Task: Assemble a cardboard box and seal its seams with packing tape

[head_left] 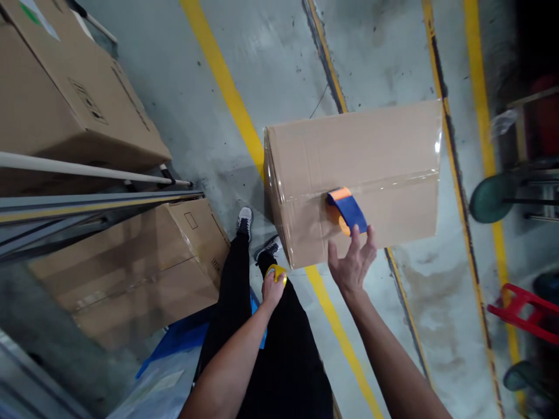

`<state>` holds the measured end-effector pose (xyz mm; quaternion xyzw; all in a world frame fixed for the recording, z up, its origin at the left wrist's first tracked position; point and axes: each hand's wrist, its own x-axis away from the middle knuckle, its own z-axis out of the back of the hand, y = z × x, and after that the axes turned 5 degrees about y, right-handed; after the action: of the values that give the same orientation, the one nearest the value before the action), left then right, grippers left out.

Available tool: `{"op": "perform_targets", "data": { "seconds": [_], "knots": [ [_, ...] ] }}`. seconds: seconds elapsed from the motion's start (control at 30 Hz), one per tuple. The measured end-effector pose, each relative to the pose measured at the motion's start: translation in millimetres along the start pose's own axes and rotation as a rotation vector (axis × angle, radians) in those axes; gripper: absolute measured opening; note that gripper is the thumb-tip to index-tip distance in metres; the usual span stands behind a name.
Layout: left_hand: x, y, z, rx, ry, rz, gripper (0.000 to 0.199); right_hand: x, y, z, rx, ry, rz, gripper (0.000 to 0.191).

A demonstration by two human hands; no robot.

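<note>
One sealed cardboard box point(358, 174) is lying long axis left-right, one blue-and-orange tape dispenser point(345, 210) resting on its taped seam; right hand point(351, 265) is reaching spread-fingered just below the dispenser, left hand point(273, 286) is gripping one yellow object point(278, 272) beside the box's lower corner.

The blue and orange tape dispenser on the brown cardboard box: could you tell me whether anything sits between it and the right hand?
Nothing visible does. The open right hand has its fingertips at the blue and orange tape dispenser, which rests on the taped brown cardboard box.
</note>
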<state>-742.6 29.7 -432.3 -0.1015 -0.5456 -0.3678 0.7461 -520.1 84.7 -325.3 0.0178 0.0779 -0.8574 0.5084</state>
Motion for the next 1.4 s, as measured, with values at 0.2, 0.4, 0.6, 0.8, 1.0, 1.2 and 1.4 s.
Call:
{"op": "perform_targets", "data": {
  "seconds": [0.2, 0.4, 0.6, 0.8, 1.0, 1.2, 1.4],
  "knots": [
    [29.6, -11.2, 26.7, 0.185, -0.094, -0.037, 0.030, 62.2, -7.3, 25.1, -0.410, -0.016, -0.058, 0.039],
    [105.9, 18.3, 71.8, 0.343, -0.294, -0.128, 0.050, 114.7, -21.2, 59.5, -0.821, -0.609, -0.109, 0.040],
    [167.9, 66.0, 111.8, 0.339, -0.398, -0.182, 0.054, 108.9, -30.3, 101.9, -0.944, -0.671, -0.049, 0.043],
    [210.3, 100.5, 131.5, 0.244, -0.401, -0.288, 0.052, 93.9, -29.0, 143.1, -1.051, -0.540, -0.156, 0.023],
    [241.3, 124.6, 147.9, 0.146, -0.423, -0.448, 0.048, 75.4, -33.4, 189.8, -1.107, -0.520, -0.370, 0.010],
    [266.2, 144.2, 167.9, 0.137, -0.476, -0.536, 0.052, 56.5, -43.4, 231.2, -0.995, -0.572, -0.314, 0.018],
    [291.9, 158.6, 176.2, 0.241, -0.519, -0.520, 0.052, 48.3, -49.2, 257.5, -0.912, -0.546, -0.126, 0.019]
  ]
}}
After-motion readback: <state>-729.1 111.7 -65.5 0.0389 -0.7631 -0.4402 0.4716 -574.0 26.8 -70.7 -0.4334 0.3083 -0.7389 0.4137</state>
